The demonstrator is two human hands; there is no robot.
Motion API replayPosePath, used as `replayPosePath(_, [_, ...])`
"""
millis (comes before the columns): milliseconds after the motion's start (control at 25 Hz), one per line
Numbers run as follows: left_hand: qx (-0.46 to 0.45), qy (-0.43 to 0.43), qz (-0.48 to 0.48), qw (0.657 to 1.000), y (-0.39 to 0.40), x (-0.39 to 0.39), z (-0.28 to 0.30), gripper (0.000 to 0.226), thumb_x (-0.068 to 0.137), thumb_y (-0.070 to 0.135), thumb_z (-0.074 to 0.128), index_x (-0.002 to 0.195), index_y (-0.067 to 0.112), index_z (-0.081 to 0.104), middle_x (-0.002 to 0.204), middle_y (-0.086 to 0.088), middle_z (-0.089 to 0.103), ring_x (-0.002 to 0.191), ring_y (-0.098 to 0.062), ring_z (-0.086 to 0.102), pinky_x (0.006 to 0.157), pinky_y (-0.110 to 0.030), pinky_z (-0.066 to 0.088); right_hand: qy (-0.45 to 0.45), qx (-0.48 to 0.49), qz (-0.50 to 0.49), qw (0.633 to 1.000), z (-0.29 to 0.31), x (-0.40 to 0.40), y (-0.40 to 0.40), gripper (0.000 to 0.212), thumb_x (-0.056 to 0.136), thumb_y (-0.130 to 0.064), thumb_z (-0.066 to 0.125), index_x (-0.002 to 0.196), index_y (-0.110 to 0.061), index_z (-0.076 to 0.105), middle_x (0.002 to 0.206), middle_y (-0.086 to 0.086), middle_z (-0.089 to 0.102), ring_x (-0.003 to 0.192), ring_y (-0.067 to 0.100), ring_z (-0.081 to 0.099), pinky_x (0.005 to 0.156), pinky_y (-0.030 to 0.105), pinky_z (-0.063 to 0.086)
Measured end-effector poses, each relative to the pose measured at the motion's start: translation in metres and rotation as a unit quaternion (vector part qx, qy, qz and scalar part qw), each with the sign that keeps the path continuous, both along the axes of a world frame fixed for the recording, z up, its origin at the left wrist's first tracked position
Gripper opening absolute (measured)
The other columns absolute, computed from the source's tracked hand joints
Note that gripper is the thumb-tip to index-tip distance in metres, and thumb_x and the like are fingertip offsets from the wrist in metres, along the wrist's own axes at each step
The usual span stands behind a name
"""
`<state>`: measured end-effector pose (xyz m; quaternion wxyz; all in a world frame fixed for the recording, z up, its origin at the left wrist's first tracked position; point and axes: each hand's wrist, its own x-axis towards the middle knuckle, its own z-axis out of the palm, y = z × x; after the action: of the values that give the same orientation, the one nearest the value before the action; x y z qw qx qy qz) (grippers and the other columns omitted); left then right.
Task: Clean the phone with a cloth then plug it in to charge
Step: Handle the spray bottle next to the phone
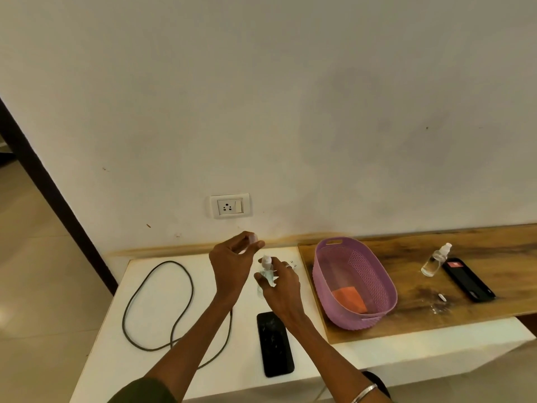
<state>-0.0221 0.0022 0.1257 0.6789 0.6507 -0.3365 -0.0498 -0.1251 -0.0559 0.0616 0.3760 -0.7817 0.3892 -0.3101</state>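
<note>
Two hands work above the white table (162, 289), and the step in hand seems to be opening a small spray bottle (267, 271) before any wiping begins. The right hand (283, 289) is closed around the clear body of this bottle and holds it upright, just above the table. The left hand (232, 263) is raised a little higher, and its fingertips (252, 239) are pinched together on a small pale thing, probably the cap of the bottle, though it is too small to be sure.

The phone (274, 343) lies flat on the table, screen up, just below the right hand, and its glass looks smeared. The orange cloth (350, 298) is in the purple basket (374, 286) on the wooden shelf (479, 251). The dark cable (157, 303) lies in loops on the left of the table, and the wall socket (230, 206) is above it.

To do this step well, I think the cap should be put down somewhere it cannot roll away. It is better to take the cloth first and spray on it, not directly on the phone, because liquid can enter the charging port. Only a little liquid is needed. The bottle must stay upright and away from the socket and the cable.
</note>
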Motion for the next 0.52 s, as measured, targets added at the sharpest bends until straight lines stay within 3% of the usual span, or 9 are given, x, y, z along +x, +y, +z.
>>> replayPosePath(160, [0.068,-0.020,0.046,0.996,-0.004,0.015,-0.020,0.019,0.069,0.020,0.089,0.084,0.018,0.077,0.082,0.010,0.075,0.072,-0.004,0.071,0.071,-0.011,0.052,-0.018,0.004,-0.007,1.000,-0.003,-0.017,-0.009,0.034,0.091,-0.037,0.061,0.123,-0.029,0.052,0.108,-0.010,0.056,0.099,0.008,0.054,0.087,0.023,0.046])
replayPosePath(240, [0.110,0.004,0.050,0.993,-0.008,0.018,-0.035,0.022,0.068,0.024,0.089,0.087,0.022,0.077,0.087,0.011,0.074,0.072,-0.008,0.069,0.069,-0.016,0.053,-0.014,0.009,-0.012,1.000,-0.004,-0.025,-0.015,0.035,0.093,-0.034,0.058,0.127,-0.028,0.050,0.114,-0.006,0.056,0.102,0.009,0.053,0.087,0.019,0.045])
replayPosePath(400, [0.199,0.040,0.055,0.978,-0.018,0.022,-0.076,0.018,0.071,0.027,0.087,0.087,0.030,0.077,0.088,0.011,0.074,0.079,-0.014,0.065,0.075,-0.030,0.052,-0.020,0.016,-0.011,1.000,-0.009,-0.035,-0.031,0.035,0.093,-0.030,0.059,0.127,-0.028,0.051,0.117,-0.004,0.059,0.105,0.009,0.055,0.091,0.027,0.050])
replayPosePath(520, [0.295,0.001,0.062,0.954,-0.022,0.024,-0.123,0.020,0.073,0.028,0.086,0.091,0.028,0.078,0.085,0.004,0.072,0.087,-0.019,0.064,0.081,-0.038,0.051,-0.012,0.050,-0.005,0.999,-0.033,-0.043,-0.043,0.039,0.093,-0.030,0.059,0.125,-0.046,0.044,0.121,-0.025,0.054,0.109,-0.006,0.051,0.096,0.020,0.042])
